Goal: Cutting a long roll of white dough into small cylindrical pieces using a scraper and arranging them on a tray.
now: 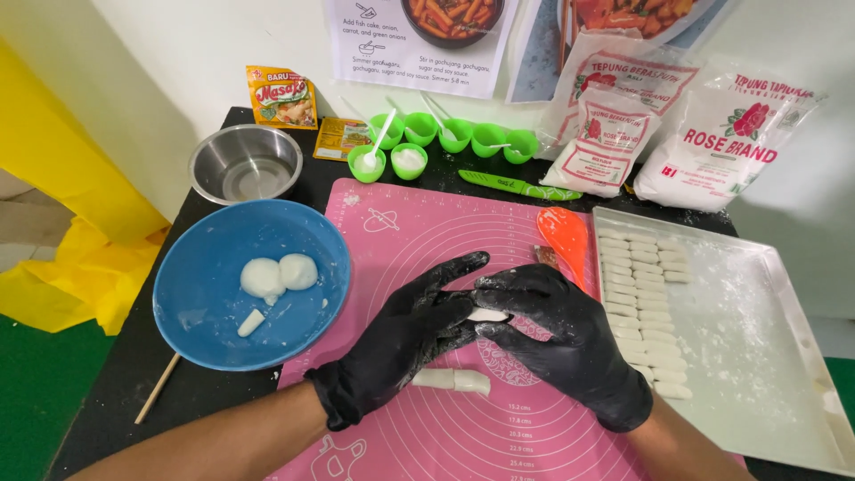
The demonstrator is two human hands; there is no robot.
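Both my hands wear black gloves dusted with flour and meet over the pink silicone mat [419, 232]. My left hand [410, 334] and my right hand [557, 334] together pinch a small white dough piece [488, 314] between their fingers. A short white dough log [454, 380] lies on the mat just under my left hand. On the right, a white tray [757, 356] holds several rows of cut white dough sticks [641, 294].
A blue bowl [205, 303] at left holds two dough balls [278, 274] and a small stick. Behind: steel bowl [246, 163], green cups [445, 138], green knife [517, 185], orange spatula [563, 236], flour bags [712, 142]. A wooden stick [158, 389] lies by the bowl.
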